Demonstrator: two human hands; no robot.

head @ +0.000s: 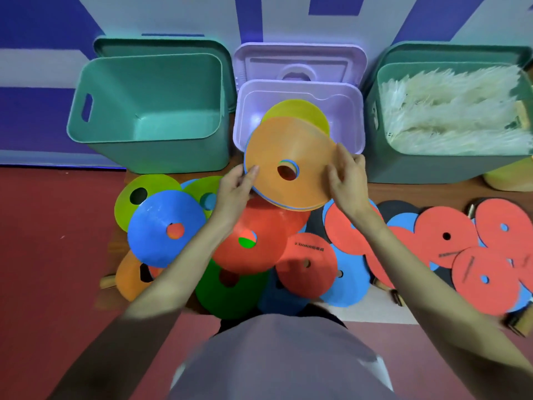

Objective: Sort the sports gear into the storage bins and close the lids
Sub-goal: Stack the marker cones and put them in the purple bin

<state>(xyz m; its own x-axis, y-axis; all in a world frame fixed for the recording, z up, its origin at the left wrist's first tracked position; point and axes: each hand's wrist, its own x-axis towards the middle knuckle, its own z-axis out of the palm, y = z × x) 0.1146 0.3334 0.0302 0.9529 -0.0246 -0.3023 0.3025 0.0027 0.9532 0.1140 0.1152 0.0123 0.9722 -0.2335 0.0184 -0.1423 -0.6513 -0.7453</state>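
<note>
**Orange disc cones held over the lilac bin**

Head view: both hands hold a small stack of flat plastic disc cones, orange on top with a blue edge showing beneath, tilted over the near rim of the open lilac plastic bin. The left hand pinches the stack's left edge, thumb on top; the right hand has its grip curled round the right edge. A yellow disc cone lies partly inside the lilac bin, behind the stack. The bin's lilac lid stands against the blue-and-white wall behind it.

To the left stands an open teal plastic bin, its lid propped behind. To the right, a second teal bin holds white feathered shuttlecocks.

On the floor before the bins lies a heap of loose disc cones: lime green, blue, red, dark green and another orange one. Right of these, flat red and blue round discs overlap one another.
</note>
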